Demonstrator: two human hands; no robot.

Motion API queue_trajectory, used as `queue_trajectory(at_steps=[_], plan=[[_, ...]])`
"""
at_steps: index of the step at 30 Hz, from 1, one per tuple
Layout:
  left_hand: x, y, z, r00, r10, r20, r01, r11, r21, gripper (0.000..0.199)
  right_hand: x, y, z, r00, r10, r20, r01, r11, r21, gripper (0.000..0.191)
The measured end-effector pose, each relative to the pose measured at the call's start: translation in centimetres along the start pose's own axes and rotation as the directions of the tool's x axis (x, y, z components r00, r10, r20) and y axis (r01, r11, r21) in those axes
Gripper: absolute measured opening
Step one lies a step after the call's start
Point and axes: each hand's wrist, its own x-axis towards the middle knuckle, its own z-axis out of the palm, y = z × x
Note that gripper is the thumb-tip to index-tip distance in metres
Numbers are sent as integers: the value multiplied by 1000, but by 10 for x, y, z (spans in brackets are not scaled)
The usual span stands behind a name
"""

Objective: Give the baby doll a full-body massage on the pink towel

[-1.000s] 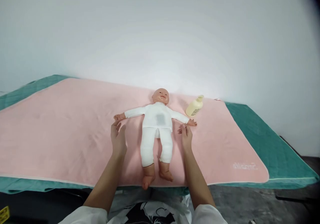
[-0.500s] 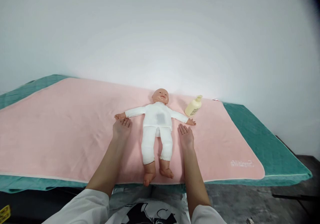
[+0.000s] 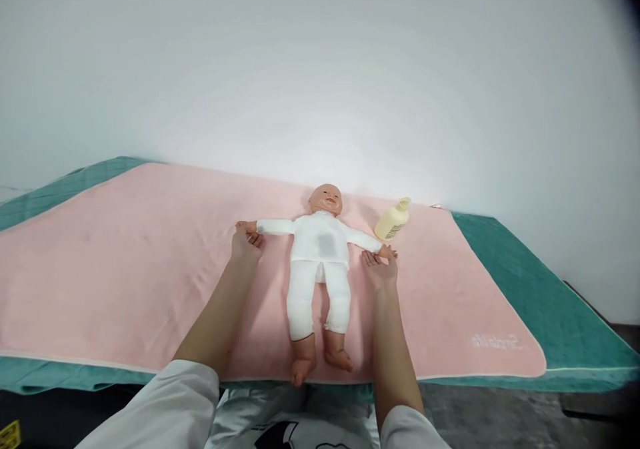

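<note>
A baby doll in a white top and white trousers lies on its back, arms spread, bare feet towards me. My left hand, palm up, is closed around the doll's hand on the left, with thumb and curled fingers on either side of it. On the right, my right hand is also palm up, with the doll's other hand between its thumb and fingers. These fingers look only loosely bent. A pale yellow pump bottle stands just beyond that doll hand.
A pink blanket lies under the doll, over a green cover on the table. Lettering shows at the blanket's near right corner. A plain pale wall rises behind the table, and grey floor shows below its front edge.
Both my hands have moved up to the doll's hands and taken hold of them. The doll's arm on the left is slightly raised. The view has shifted a little.
</note>
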Motion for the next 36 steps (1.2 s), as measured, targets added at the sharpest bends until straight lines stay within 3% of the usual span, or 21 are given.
queue_trajectory(at_steps=[8, 14, 18, 23, 34, 36], plan=[[12, -16, 24, 964, 258, 72, -261, 964, 45, 12, 20, -8, 22, 984, -75, -162, 68, 996, -50, 43], [20, -21, 23, 914, 386, 126, -391, 920, 17, 13, 28, 3, 50, 915, -204, -347, 209, 978, -22, 45], [25, -22, 16, 927, 353, 127, -359, 933, 26, 13, 27, 5, 52, 897, -219, -385, 236, 972, -2, 44], [28, -19, 15, 965, 252, 64, -250, 967, -36, 10, 28, 1, 37, 901, -205, -383, 239, 970, 44, 45], [36, -15, 11, 981, 195, 0, -194, 976, -97, 17, 43, 12, 14, 917, -274, -291, 279, 960, -24, 51], [37, -15, 12, 981, 195, 8, -194, 978, -79, 18, 50, 14, 8, 918, -323, -230, 313, 946, -79, 50]])
